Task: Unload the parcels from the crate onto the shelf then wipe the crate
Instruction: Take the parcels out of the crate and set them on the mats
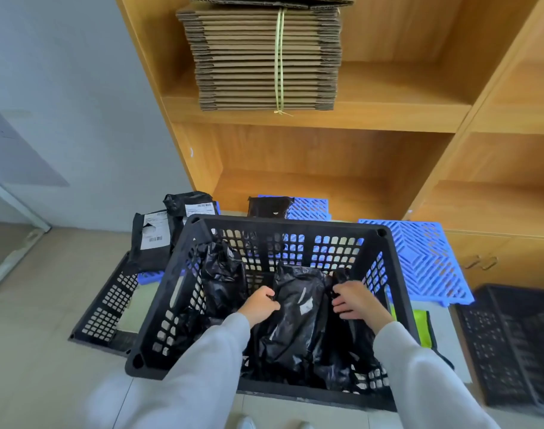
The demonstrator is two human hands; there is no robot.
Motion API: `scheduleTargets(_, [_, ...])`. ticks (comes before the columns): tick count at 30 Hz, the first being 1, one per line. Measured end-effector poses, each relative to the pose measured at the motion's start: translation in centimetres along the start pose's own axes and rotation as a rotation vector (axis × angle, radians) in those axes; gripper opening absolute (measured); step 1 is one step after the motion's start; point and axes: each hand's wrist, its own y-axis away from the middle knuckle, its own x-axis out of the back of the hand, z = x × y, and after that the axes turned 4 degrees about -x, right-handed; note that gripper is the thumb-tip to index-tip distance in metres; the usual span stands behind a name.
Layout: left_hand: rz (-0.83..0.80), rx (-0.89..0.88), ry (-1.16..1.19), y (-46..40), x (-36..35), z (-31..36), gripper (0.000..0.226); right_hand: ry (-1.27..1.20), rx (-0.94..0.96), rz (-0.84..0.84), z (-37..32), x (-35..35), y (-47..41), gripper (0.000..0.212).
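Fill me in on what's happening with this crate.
A person is reaching into the black crate with both hands. The left hand and right hand each grip a side of the same black parcel inside it. More black parcels still lie in the crate. A few labelled parcels sit on the floor behind it, and the wooden shelf straight ahead holds none yet.

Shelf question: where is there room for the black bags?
The lower shelf under the cardboard stack is bare, and so is the board right of that stack. The crate is crowded with parcels, both hands inside.
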Motion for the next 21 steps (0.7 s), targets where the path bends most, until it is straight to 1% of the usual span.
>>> scheduleTargets(3, [-0.049,0.034,-0.072,-0.5,-1.1,-0.4,0.065,0.035,-0.102,-0.109,1.3,-0.3,-0.2,0.062])
scheduleTargets(5, [-0.054,0.050,-0.080,-0.8,-1.6,-0.8,0.073,-0.001,-0.148,-0.211,2.0,-0.7,-0.2,0.069])
scheduleTargets(7, [-0.056,0.058,-0.065,-0.7,-2.0,-0.6,0.075,-0.043,-0.175,-0.303,2.4,-1.2,-0.2,0.068])
scheduleTargets(9, [-0.063,0.055,-0.029,-0.5,-2.2,0.0,0.072,-0.118,-0.190,-0.346,2.6,-1.9,0.0,0.060])
scheduleTargets(12, [-0.062,0.023,-0.032,-0.4,-2.3,0.4,0.069,-0.119,-0.167,-0.331,2.1,-2.6,1.0,0.051])
scheduleTargets(14, [-0.060,0.006,-0.049,-0.1,-2.0,0.5,0.072,-0.089,-0.129,-0.291,1.5,-2.9,2.2,0.040])
scheduleTargets(16, [-0.047,-0.012,-0.033,0.5,-1.3,0.6,0.075,-0.115,-0.083,-0.263,0.8,-3.0,3.2,0.032])
scheduleTargets(18, [-0.032,-0.046,0.012,1.4,-0.2,1.0,0.077,-0.138,-0.021,-0.256,-0.3,-3.2,4.5,0.026])
scheduleTargets(20, [-0.046,-0.101,0.081,2.7,1.0,1.6,0.073,-0.184,0.042,-0.228,-1.2,-3.4,5.5,0.020])
scheduleTargets(21, [-0.060,-0.136,0.128,3.4,1.4,1.8,0.070,-0.212,0.077,-0.197,-1.6,-3.7,5.9,0.024])
